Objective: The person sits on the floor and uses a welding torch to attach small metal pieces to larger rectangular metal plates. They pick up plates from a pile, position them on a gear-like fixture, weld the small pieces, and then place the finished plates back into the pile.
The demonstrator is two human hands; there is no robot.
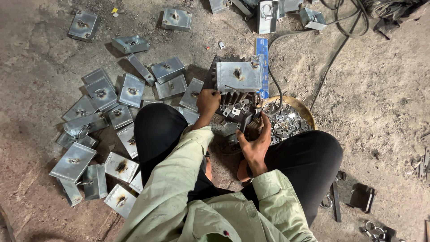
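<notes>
A: Why does the grey square sheet-metal box (238,76) sit on that dark ridged metal block (233,101) and not on the floor?

B: I think the block lifts it up, so the person, who sits on the dirt floor (380,98), has it close between the knees. The box lies flat with its burnt spot turned upward, just in front of both hands.

A: What does the left hand (208,102) do?

B: It rests at the lower left corner of the box, the fingers curled together against the edge and the block. It seems to steady the box; I cannot tell if it really pinches something.

A: And the right hand (254,145)?

B: Its fingers are closed around a dark handle of a tool (247,120), which points toward the block. A black cable (274,85) goes up from there past the box.

A: Why is the round yellowish tray of small metal pieces (286,120) so near?

B: Probably so the right hand reaches it easily; it is just beside that hand.

A: And the many similar grey boxes (107,130)?

B: They lie scattered on the floor on the left side, apart from the block.
</notes>
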